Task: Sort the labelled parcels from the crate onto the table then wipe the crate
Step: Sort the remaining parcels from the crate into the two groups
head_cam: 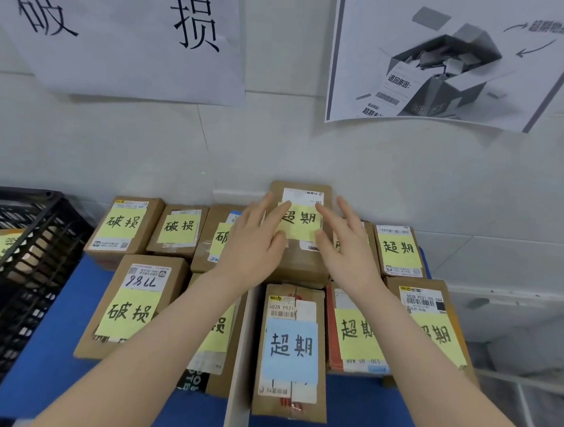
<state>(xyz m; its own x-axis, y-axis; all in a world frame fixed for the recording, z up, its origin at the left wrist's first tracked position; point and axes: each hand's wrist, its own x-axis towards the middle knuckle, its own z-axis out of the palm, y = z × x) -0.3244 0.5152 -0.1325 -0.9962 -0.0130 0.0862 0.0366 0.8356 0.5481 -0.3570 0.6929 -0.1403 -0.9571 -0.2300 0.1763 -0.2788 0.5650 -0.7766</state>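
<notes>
Both hands lay flat and spread on one parcel: the left hand (255, 244) against its left side, the right hand (346, 250) against its right. The fingers were straight and both thumbs rested on the yellow note (301, 226) stuck to the top. Neither hand was curled round it.

The parcel (299, 264) stood at the middle of the table's back edge, close to the wall, and rose above its neighbours. I couldn't tell whether it sat on the table (51, 347) or on boxes beneath.

With open palms and no real grip, a push could have slid or tipped it — worse if it was perched on other boxes. The thumbs dragging across the note might have peeled it, and an unlabelled box can't be sorted.

It also stood close to the line of the white divider (241, 343). A nudge leftward would have put it in the wrong group, among the boxes carrying the other label.

The crate (25, 230), off the table's left edge, held at least one more parcel — so to my eye, wiping it now would have been premature.
</notes>
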